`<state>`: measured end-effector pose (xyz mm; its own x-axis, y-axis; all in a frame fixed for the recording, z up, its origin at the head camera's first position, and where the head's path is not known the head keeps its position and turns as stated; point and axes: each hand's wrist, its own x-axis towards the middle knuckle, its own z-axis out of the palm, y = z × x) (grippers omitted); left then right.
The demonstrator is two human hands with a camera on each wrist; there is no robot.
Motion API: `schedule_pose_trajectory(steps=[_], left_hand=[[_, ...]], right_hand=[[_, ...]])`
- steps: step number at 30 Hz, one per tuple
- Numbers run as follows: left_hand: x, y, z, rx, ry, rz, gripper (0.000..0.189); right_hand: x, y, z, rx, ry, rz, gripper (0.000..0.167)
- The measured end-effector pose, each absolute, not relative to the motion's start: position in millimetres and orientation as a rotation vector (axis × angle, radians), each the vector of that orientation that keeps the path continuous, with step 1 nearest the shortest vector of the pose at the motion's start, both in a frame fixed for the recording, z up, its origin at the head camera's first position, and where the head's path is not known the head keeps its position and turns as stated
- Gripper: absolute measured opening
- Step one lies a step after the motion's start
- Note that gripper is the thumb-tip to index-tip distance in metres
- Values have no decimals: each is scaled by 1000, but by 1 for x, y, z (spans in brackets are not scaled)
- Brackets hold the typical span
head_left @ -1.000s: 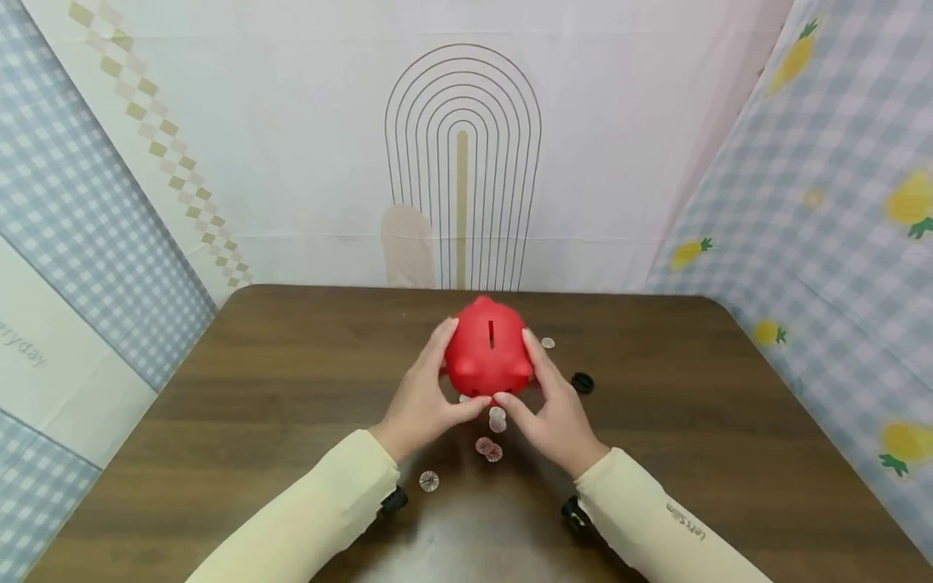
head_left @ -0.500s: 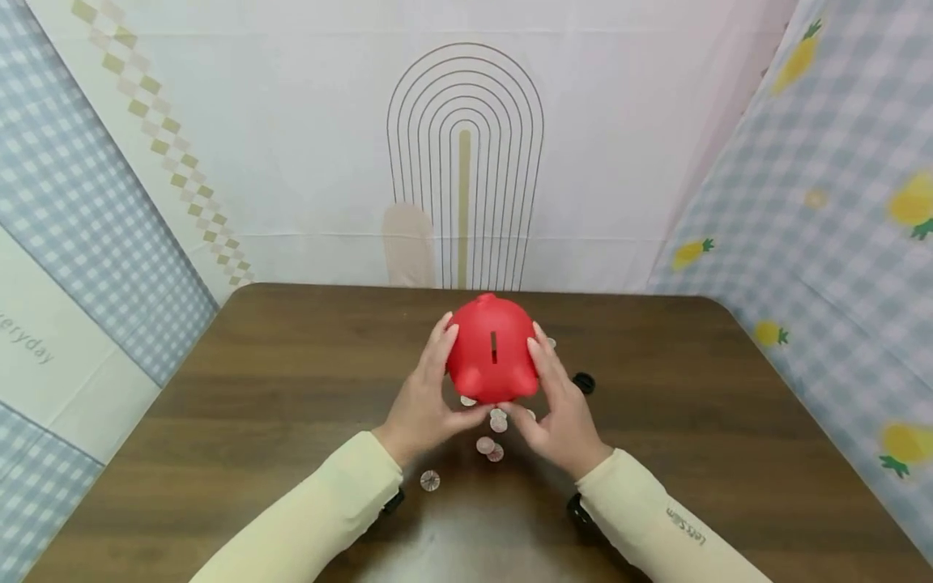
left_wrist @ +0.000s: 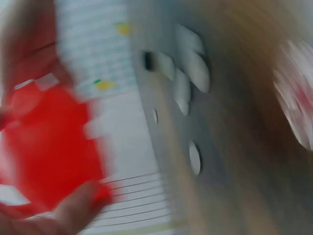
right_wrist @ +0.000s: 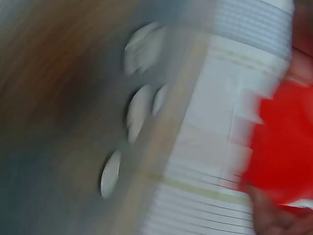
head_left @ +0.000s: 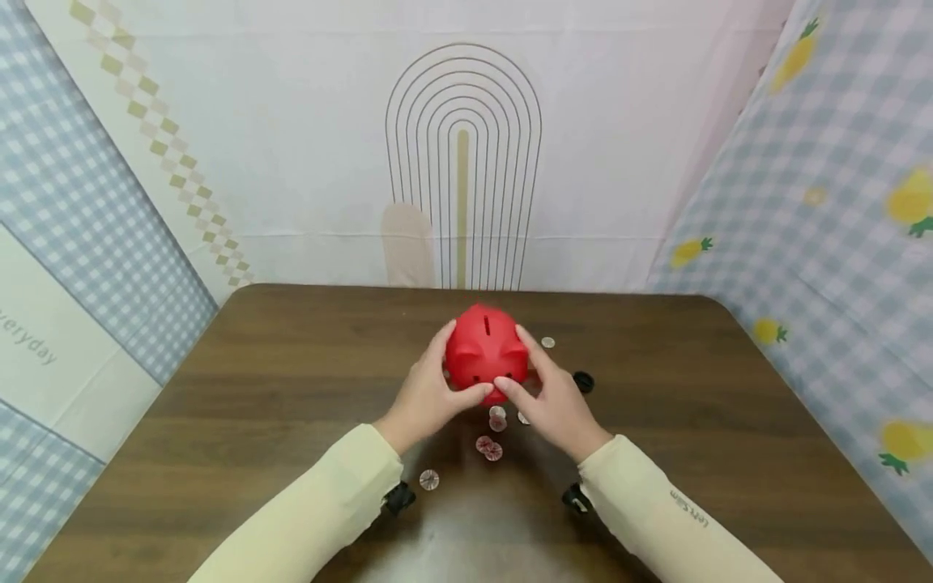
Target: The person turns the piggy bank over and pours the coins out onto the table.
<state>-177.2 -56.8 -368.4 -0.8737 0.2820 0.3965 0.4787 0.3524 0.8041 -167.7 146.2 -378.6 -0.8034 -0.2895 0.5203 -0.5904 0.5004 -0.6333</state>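
Both hands hold a red piggy bank (head_left: 484,348) between them above the table, its coin slot on top and its snout toward the person. My left hand (head_left: 430,397) grips its left side, the thumb across the front by the snout. On the right side my right hand (head_left: 557,405) grips it the same way, thumb tip near the other thumb. Beneath and in front lie several coins (head_left: 493,452), some overlapping. Motion blurs the piggy bank (left_wrist: 54,147) in the left wrist view, and its underside is hidden in the head view.
A lone coin (head_left: 429,480) lies near the left cuff, and another coin (head_left: 548,342) farther back on the right. A small round black cap (head_left: 583,382) rests right of the right hand. The brown wooden table (head_left: 291,364) ends at a hanging cloth (head_left: 313,162).
The piggy bank tilted toward the person's far side, hiding its face, then tipped back so its eyes and snout show again, slightly lower. The hands moved with it.
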Motion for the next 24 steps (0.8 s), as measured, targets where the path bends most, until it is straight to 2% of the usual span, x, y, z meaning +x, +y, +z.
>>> schedule_pose_trajectory(steps=[3, 5, 8, 10, 12, 15, 17, 21, 24], left_hand=[[-177, -58, -367, -496, -2595, -1715, 90], [-176, -58, -367, -581, -2535, -1706, 94], [-175, -60, -368, -842, -2292, -1469, 101], [-177, -60, -369, -854, -2256, -1349, 101], [-179, -60, -368, -796, -2332, -1357, 98], [-182, -58, -367, -595, -2567, -1503, 94], [-181, -58, -365, -555, -2604, -1574, 94], [-179, -59, -364, -588, -2538, -1594, 99], [-176, -61, -367, -673, -2432, -1584, 102]], right_hand=[[-165, 147, -378, 595, -2587, 1278, 77], [-164, 148, -380, 675, -2505, 1226, 79], [-166, 150, -383, 876, -2201, 1083, 73], [-169, 149, -381, 914, -2154, 1144, 70], [-170, 147, -379, 854, -2252, 1325, 68], [-168, 145, -375, 560, -2491, 1652, 74], [-167, 145, -375, 454, -2544, 1718, 75], [-168, 146, -371, 430, -2573, 1689, 84], [-167, 148, -370, 527, -2575, 1589, 90]])
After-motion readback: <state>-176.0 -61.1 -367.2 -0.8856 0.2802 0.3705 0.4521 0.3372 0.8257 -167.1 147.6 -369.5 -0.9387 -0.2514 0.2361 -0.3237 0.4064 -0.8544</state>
